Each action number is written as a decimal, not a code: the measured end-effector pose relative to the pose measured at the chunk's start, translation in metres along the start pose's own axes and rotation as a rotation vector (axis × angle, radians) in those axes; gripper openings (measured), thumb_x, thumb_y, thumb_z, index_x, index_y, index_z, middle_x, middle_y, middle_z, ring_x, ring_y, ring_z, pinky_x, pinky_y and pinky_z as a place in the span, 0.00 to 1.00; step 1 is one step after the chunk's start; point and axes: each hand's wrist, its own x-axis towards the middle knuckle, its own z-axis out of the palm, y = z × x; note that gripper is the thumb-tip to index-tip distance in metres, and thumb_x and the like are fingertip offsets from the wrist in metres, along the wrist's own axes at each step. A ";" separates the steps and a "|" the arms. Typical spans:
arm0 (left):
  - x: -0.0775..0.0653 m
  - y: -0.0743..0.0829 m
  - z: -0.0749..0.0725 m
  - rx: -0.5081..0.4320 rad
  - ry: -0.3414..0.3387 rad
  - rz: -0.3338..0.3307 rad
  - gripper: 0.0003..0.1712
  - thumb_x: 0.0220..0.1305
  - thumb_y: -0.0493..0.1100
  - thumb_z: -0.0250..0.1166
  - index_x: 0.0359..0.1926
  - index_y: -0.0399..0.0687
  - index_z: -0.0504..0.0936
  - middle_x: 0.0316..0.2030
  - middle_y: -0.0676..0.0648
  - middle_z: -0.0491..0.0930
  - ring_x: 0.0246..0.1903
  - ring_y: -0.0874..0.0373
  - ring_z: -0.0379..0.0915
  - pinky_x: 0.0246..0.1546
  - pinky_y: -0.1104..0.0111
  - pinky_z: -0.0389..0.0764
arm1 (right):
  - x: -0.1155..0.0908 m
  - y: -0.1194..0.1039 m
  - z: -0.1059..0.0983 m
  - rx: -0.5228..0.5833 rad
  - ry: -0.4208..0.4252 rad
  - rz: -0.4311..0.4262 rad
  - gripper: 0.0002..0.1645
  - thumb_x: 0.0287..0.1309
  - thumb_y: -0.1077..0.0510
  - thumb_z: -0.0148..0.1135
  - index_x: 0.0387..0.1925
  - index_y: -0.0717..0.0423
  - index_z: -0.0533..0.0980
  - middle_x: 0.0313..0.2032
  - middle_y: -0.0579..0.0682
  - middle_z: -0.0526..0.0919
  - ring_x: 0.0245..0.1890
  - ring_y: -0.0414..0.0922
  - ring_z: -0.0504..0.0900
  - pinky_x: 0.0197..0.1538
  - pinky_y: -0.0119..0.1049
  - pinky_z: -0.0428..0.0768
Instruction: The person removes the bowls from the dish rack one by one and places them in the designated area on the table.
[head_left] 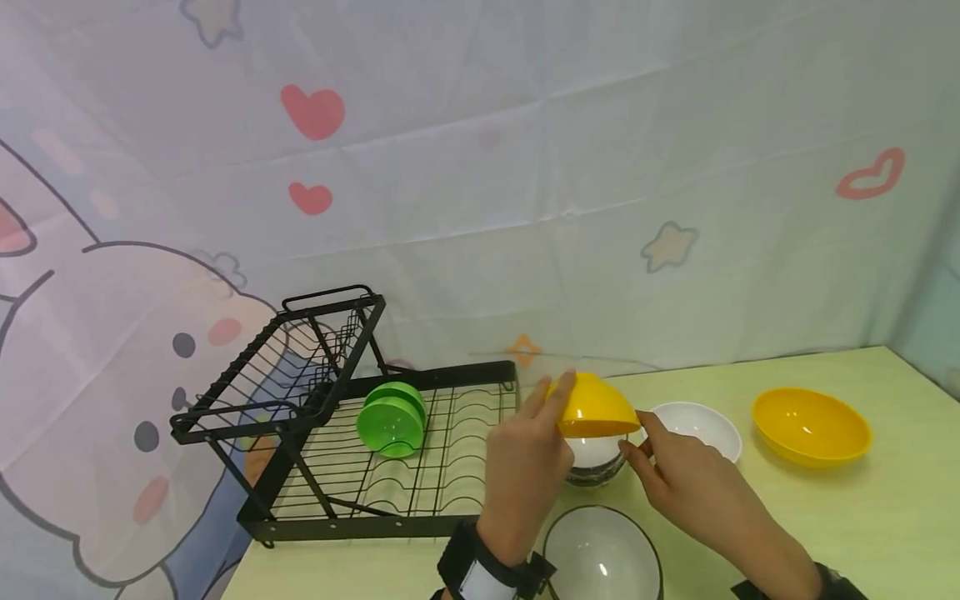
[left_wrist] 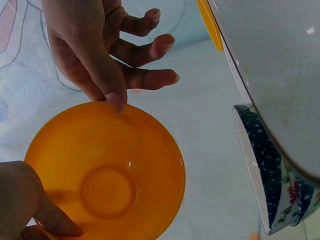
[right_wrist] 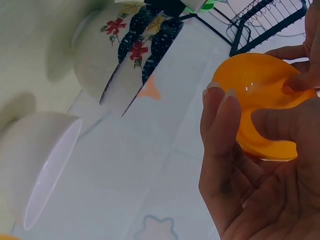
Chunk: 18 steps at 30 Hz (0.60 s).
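Observation:
A small yellow bowl [head_left: 596, 408] is held up in the air, tipped with its opening downward. My left hand [head_left: 525, 467] grips its left side, fingers over the outside; in the left wrist view the left thumb lies inside the wall. On the opposite side, my right hand [head_left: 690, 483] pinches the rim between thumb and forefinger. The bowl's bare inside [left_wrist: 107, 190] faces the left wrist camera. Below it stand stacked flower-patterned bowls [right_wrist: 130, 50], partly hidden in the head view. Nearer me is a white bowl with a dark rim [head_left: 602, 554].
A black wire dish rack [head_left: 322, 529] stands at left, with a raised upper tier. Two green bowls [head_left: 392, 425] lean together on its lower tier. To the right are a white bowl [head_left: 697, 425] and a larger yellow bowl [head_left: 812, 425]. A printed cloth [head_left: 487, 208] hangs behind the table.

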 end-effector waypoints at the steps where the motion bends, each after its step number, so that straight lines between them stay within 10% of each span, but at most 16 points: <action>1: 0.000 0.000 0.000 0.001 0.001 -0.001 0.42 0.36 0.27 0.73 0.59 0.54 0.82 0.46 0.46 0.88 0.10 0.62 0.71 0.13 0.80 0.70 | 0.000 0.000 0.001 -0.008 0.019 -0.010 0.19 0.72 0.51 0.53 0.56 0.58 0.70 0.22 0.40 0.76 0.16 0.32 0.66 0.21 0.29 0.66; 9: 0.000 0.004 -0.001 -0.018 -0.030 0.018 0.43 0.35 0.26 0.71 0.58 0.54 0.82 0.46 0.47 0.88 0.07 0.64 0.68 0.12 0.85 0.54 | -0.001 0.003 0.003 -0.022 0.052 -0.007 0.21 0.71 0.57 0.54 0.60 0.60 0.67 0.17 0.40 0.68 0.13 0.35 0.61 0.18 0.28 0.62; 18: -0.003 0.006 -0.003 -0.013 -0.040 0.016 0.42 0.37 0.27 0.72 0.59 0.54 0.82 0.47 0.46 0.88 0.13 0.61 0.78 0.13 0.83 0.67 | 0.000 0.005 0.007 -0.029 0.089 -0.039 0.18 0.68 0.61 0.53 0.58 0.60 0.68 0.26 0.43 0.81 0.15 0.34 0.63 0.20 0.28 0.64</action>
